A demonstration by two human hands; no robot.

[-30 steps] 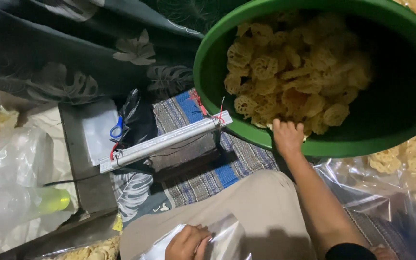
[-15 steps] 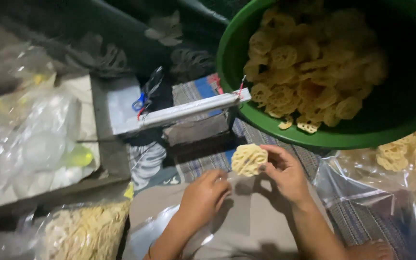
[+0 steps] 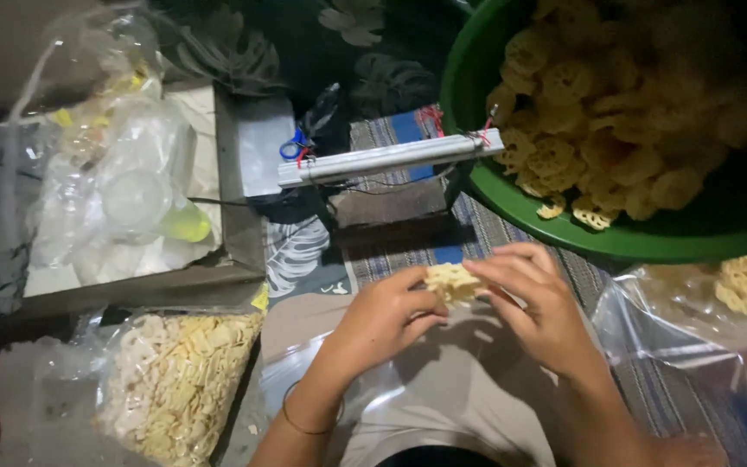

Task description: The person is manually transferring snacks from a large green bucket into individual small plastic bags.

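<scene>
At one o'clock I see a large green basin [image 3: 564, 229] heaped with lattice-shaped yellow crackers [image 3: 616, 112], its near rim just above my hands; at nine o'clock a pile of crumpled clear plastic bags [image 3: 123, 199] lies on a pale sheet, a yellow-green bottle [image 3: 188, 225] showing among them; at seven o'clock a clear bag of pale chips [image 3: 175, 380] rests on the floor; at four o'clock another clear bag [image 3: 693, 346] holds more lattice crackers at its upper edge; at twelve o'clock a white bar-shaped device [image 3: 391, 157] with red wires at both ends sits on a dark block, its right end touching the basin's rim; a striped mat [image 3: 486, 233] shows beneath it; in the centre, my left hand [image 3: 382, 320] and right hand [image 3: 538, 307] meet over my lap, both closed by the fingertips on one lattice cracker [image 3: 450, 281] held between them; a thin bangle [image 3: 304, 424] circles the left wrist; a clear bag [image 3: 304, 380] lies under the left forearm.
</scene>
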